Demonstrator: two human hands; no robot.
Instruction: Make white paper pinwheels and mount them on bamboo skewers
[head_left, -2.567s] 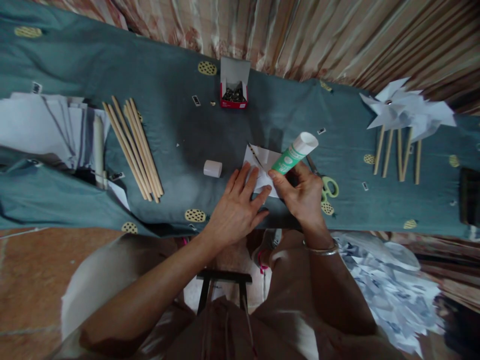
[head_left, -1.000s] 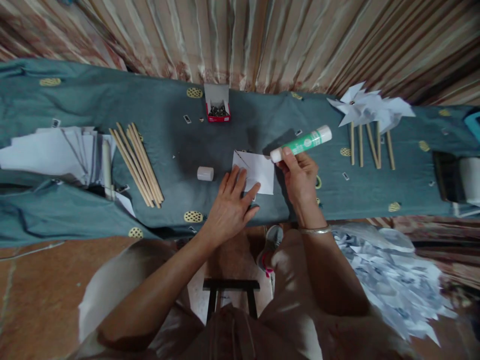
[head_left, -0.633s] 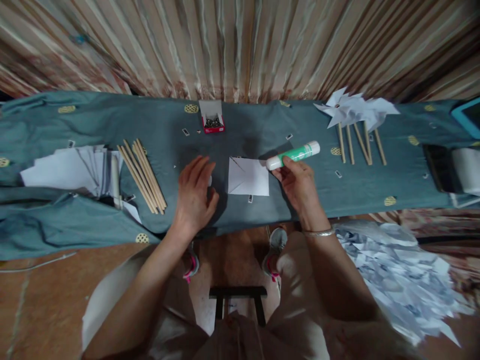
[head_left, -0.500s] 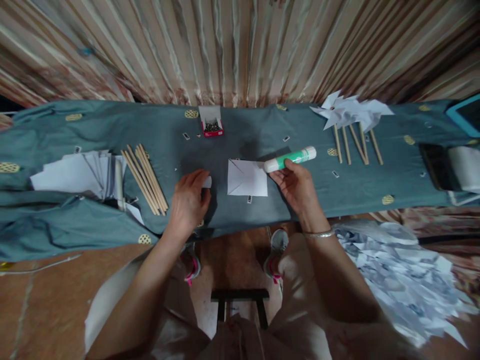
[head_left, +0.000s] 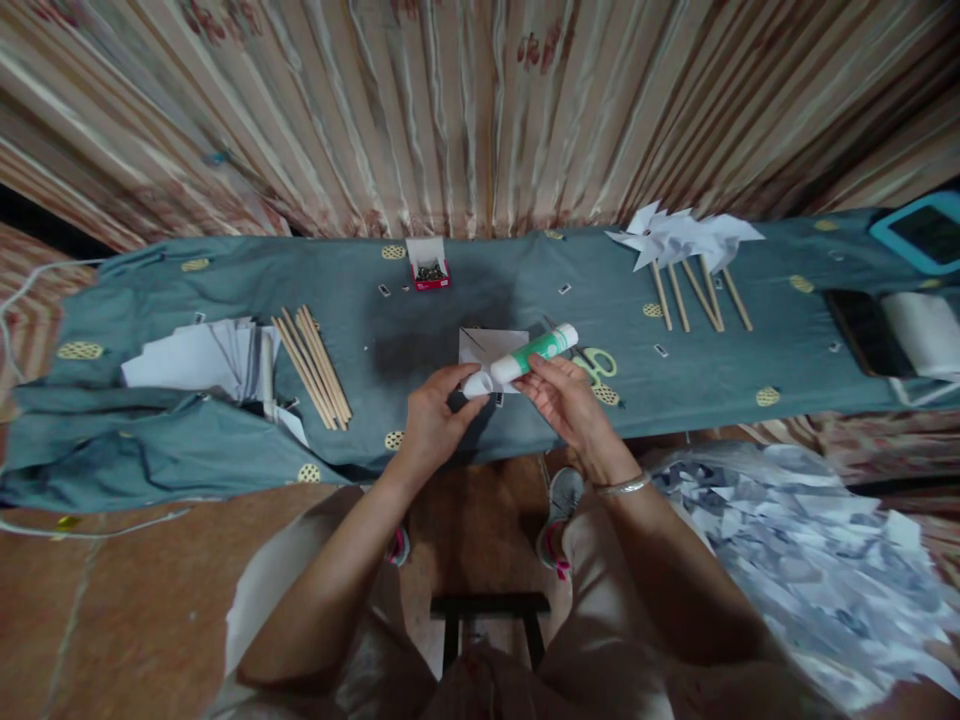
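Observation:
My right hand [head_left: 564,393] grips a green and white glue stick [head_left: 546,344], tilted with its near end pointing down and left. Pinched in my left hand [head_left: 438,412] is the white glue stick cap [head_left: 477,384], right beside that end; whether the two touch I cannot tell. Under them a white paper square [head_left: 480,345] with diagonal slits lies on the cloth, partly covered by the stick and cap. Green-handled scissors [head_left: 598,364] lie just right of my right hand, their blades mostly hidden behind the glue stick.
A red box of metal pins [head_left: 430,275] stands at the back. To the left are wooden sticks [head_left: 313,370] and stacked paper sheets [head_left: 195,358]. Paper pinwheels [head_left: 686,240] lie at the back right, near a dark phone [head_left: 859,330]. Below the right edge sits a heap of paper [head_left: 802,560].
My left hand has moved right, bringing the cap up to the glue stick. My right hand has shifted left with the stick over the paper, uncovering the scissors. The camera view has shifted.

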